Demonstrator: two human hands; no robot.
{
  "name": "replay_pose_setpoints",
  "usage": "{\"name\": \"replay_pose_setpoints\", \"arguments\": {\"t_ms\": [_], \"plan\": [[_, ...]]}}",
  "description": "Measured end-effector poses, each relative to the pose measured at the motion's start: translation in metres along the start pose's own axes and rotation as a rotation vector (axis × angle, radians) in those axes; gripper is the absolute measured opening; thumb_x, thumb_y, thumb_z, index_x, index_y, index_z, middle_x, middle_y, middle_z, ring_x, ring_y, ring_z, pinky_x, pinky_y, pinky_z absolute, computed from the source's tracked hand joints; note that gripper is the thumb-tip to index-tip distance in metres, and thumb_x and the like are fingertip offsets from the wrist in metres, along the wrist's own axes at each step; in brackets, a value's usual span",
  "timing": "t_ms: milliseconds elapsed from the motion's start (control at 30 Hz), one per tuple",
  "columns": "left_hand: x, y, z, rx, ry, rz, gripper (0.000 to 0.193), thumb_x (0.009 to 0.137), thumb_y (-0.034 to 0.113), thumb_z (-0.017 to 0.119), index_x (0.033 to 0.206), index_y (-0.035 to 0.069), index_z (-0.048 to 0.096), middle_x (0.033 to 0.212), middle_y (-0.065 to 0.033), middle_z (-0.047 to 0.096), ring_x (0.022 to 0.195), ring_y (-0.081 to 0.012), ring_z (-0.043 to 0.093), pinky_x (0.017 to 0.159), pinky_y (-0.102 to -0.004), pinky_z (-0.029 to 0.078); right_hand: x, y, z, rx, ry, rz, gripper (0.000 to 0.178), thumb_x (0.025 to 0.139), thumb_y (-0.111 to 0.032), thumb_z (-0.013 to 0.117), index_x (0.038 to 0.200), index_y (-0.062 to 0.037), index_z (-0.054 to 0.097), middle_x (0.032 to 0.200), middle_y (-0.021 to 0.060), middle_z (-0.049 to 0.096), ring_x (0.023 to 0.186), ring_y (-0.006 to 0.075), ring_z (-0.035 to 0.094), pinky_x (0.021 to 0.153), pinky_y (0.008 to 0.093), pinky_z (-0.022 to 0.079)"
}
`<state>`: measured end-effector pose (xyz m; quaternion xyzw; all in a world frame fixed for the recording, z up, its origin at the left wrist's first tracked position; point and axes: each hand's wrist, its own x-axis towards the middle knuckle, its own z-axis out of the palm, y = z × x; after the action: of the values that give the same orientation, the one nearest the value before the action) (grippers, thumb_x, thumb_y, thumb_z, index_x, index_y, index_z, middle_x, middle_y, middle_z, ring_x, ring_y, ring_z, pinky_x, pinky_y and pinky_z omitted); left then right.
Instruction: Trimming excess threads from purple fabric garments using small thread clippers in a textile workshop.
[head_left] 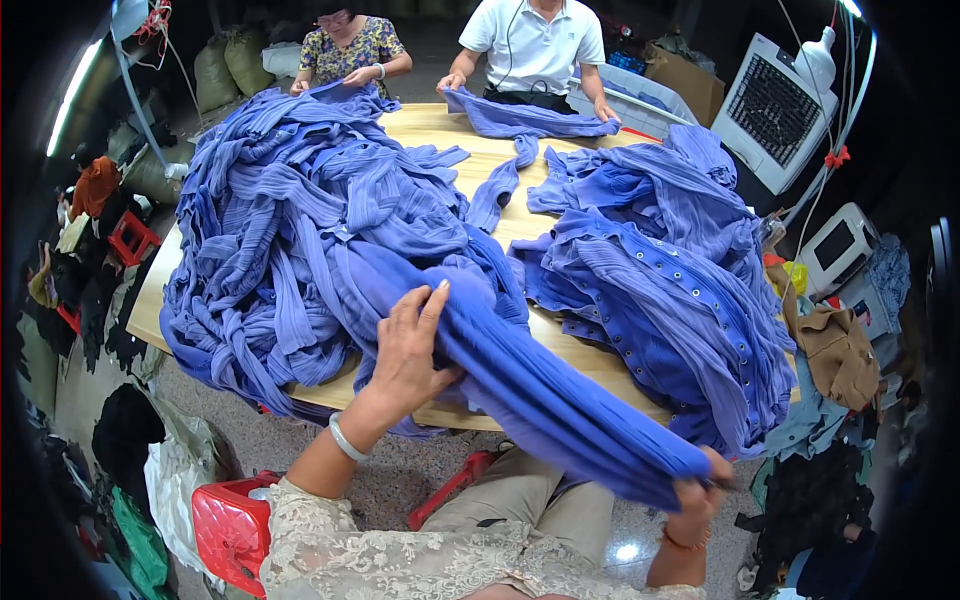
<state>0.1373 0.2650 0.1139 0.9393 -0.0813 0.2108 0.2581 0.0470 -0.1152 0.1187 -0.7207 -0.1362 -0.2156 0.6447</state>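
At the near edge of the pale wooden desk (440, 125), stretched taut off the rim: long blue pleated fabric garment (540, 385), left hand (408, 350) pressed flat-fingered on it, right hand (700, 490) clamped round its low end, bare wood between heaps.

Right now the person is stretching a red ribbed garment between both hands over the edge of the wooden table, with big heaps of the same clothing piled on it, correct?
Not quite: the garment is blue, not red, as the head view shows. The left hand presses on it near the table edge, and the right hand has a closed grip on its lower end. The heaps on the table are the same blue ribbed clothing.
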Motion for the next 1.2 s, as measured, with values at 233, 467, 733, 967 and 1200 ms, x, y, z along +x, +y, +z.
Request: {"name": "replay_pose_setpoints", "arguments": {"t_ms": [233,467,733,967,1200], "plan": [[-0.009,-0.002,0.010,0.143,0.188,0.115,0.085,0.062,0.035,0.080,0.135,0.012,0.044,0.132,-0.0167,0.043,0.129,-0.0328,0.037,0.105,-0.0521,0.021,-0.049,0.019,-0.105,-1.043,0.455,-0.169,0.033,0.089,-0.029,0.064,0.105,-0.0009,0.058,0.097,0.0190,0.061,0.086,0.0327,0.061,0.078,0.0471,0.049],[-0.031,0.030,0.030,-0.151,-0.188,0.555,0.108,0.059,0.044,0.082,0.145,0.008,0.027,0.151,-0.0246,0.017,0.137,-0.0369,0.027,0.109,-0.0522,0.018,0.002,0.018,-0.062,-0.702,-0.088,-0.288,0.034,0.090,-0.028,0.060,0.108,0.0004,0.057,0.093,0.0138,0.059,0.085,0.0288,0.058,0.078,0.0397,0.046],[0.059,0.005,0.014,-0.473,0.319,0.247,0.039,0.069,0.003,0.067,0.108,0.003,0.062,0.108,-0.0193,0.064,0.102,-0.0351,0.060,0.091,-0.0411,0.047,0.100,-0.072,0.072,0.124,-0.091,-0.054,0.036,0.088,-0.005,0.057,0.124,0.0022,0.052,0.092,0.0030,0.062,0.071,0.0080,0.051,0.061,0.0207,0.041],[0.143,-0.164,-0.080,0.133,0.871,-0.275,0.082,0.081,0.024,0.068,0.143,-0.004,0.022,0.137,-0.0288,0.040,0.125,-0.0380,0.041,0.107,-0.0422,0.030,0.133,0.069,0.121,-0.257,-0.377,0.192,0.058,0.083,-0.015,0.071,0.133,0.0006,0.047,0.104,0.0147,0.066,0.089,0.0152,0.063,0.073,0.0268,0.051],[-0.001,-0.027,-0.018,0.134,-0.064,0.246,0.094,0.069,0.050,0.076,0.145,0.013,0.034,0.143,-0.0192,0.036,0.139,-0.0374,0.023,0.112,-0.0547,0.012,0.079,0.130,0.193,-0.712,-0.401,0.255,0.083,0.070,-0.032,0.078,0.136,0.0009,0.041,0.108,0.0208,0.065,0.098,0.0294,0.065,0.085,0.0372,0.049]]}}
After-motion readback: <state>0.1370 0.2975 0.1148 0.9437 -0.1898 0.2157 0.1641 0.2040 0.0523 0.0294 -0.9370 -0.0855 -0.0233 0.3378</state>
